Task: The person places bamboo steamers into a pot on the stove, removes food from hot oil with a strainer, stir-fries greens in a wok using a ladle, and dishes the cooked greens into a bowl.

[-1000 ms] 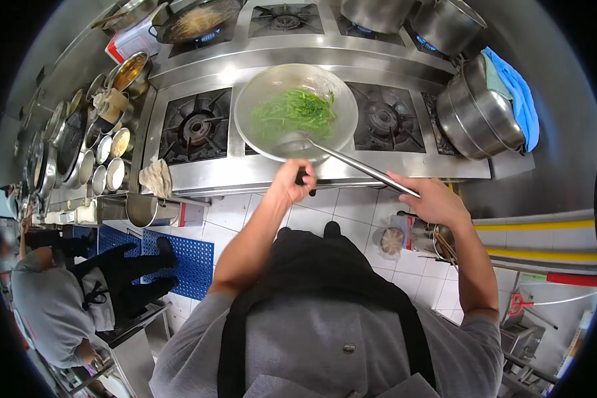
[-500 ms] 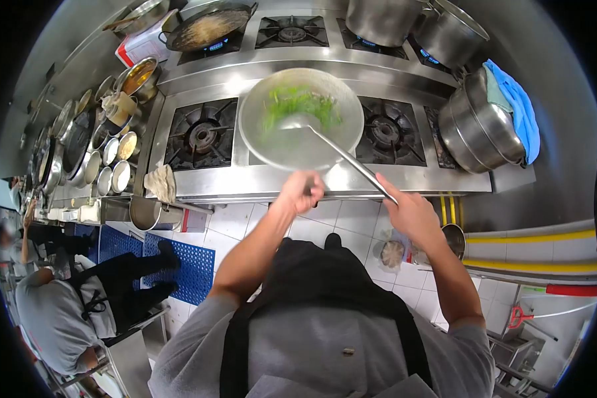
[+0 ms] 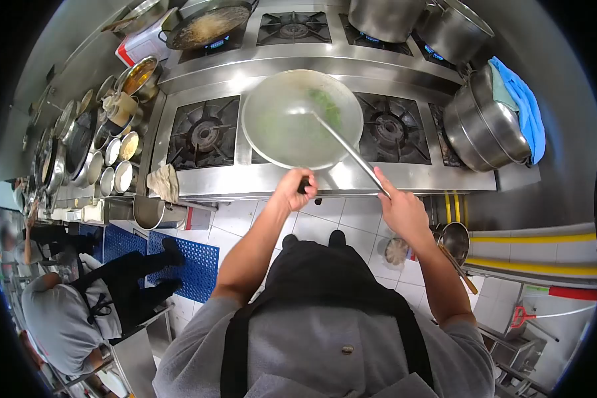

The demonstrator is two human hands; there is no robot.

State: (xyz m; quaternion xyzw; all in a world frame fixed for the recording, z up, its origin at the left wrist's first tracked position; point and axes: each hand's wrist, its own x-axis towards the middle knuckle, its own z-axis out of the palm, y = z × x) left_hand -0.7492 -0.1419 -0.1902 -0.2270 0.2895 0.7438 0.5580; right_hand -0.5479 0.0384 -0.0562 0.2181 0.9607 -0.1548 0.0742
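Observation:
A large wok (image 3: 272,149) sits over the middle front burner, its inside hazy with steam. Leafy green vegetables (image 3: 326,109) show faintly on the wok's right side. My left hand (image 3: 294,191) is closed around the wok's dark handle (image 3: 304,184) at the near rim. The long metal handle of a ladle (image 3: 351,151) runs from my right hand (image 3: 404,213), whose fingers are wrapped around its end. The ladle's head is down in the wok, blurred by steam.
Burners (image 3: 204,132) flank the wok. A stockpot (image 3: 487,123) with a blue cloth (image 3: 525,113) stands right. Ingredient bowls (image 3: 123,176) line the left counter beside a folded rag (image 3: 162,182). Another wok (image 3: 209,28) and tall pots (image 3: 386,20) sit behind. A co-worker (image 3: 69,318) is at left.
The greens, bright and central before, now show dimly on the wok's right side through thicker steam. The ladle's head has shifted slightly. Both hands keep their grips.

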